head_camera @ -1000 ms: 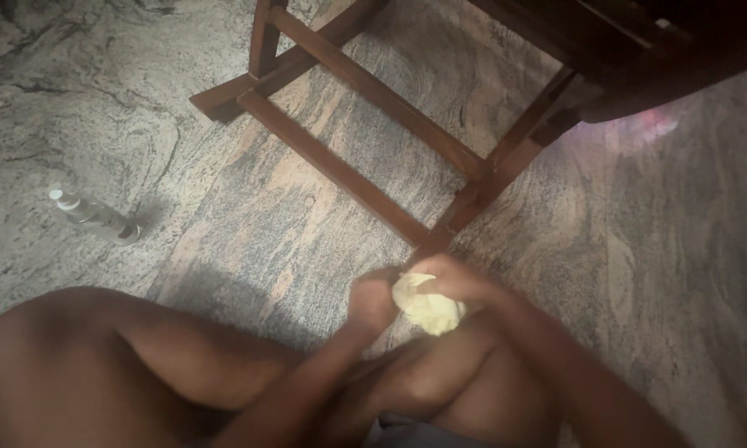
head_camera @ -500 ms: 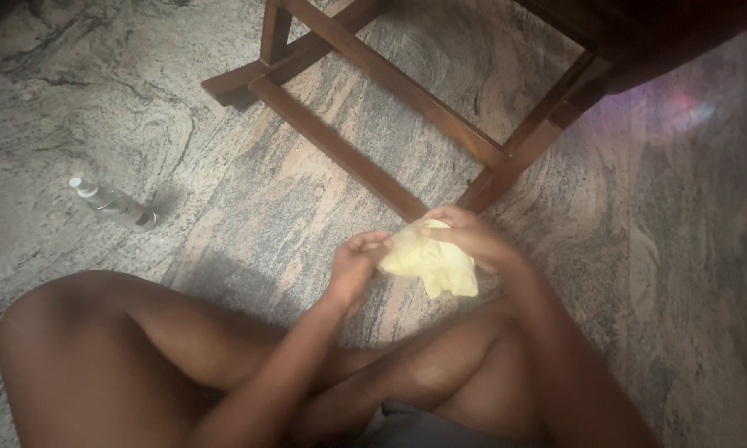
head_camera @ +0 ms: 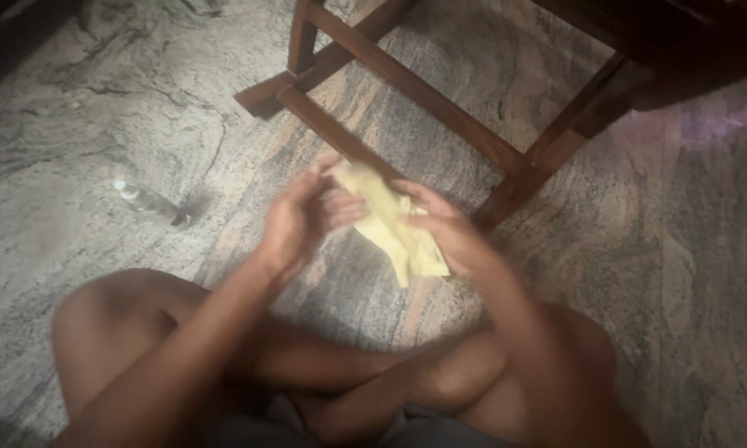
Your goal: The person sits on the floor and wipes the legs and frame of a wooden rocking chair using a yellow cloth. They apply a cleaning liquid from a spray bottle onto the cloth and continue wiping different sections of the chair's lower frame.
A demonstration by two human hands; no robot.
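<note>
**Yellow cloth stretched between both hands, above the stone floor**

We hold a pale yellow cloth (head_camera: 394, 224) in the air in front of our crossed legs, between the two hands. Its long axis runs on a slant — the upper end far and left, by our left hand (head_camera: 294, 220), the lower end near and right, hanging loose past our right hand (head_camera: 444, 228). The left hand's fingers curl toward the cloth's upper end; motion blur keeps us from telling whether they pinch it or only touch it. The right hand's fingers lie pressed against the cloth's middle, thumb over it, seemingly gripping. Both hands sit about equally close to the cloth, one on either side.

Beyond the hands stands a dark wooden chair frame (head_camera: 440, 108) on the mottled granite floor (head_camera: 680, 274). Far left, well apart from us, a small clear bottle (head_camera: 149, 202) lies on its side — its contents we cannot make out.
</note>
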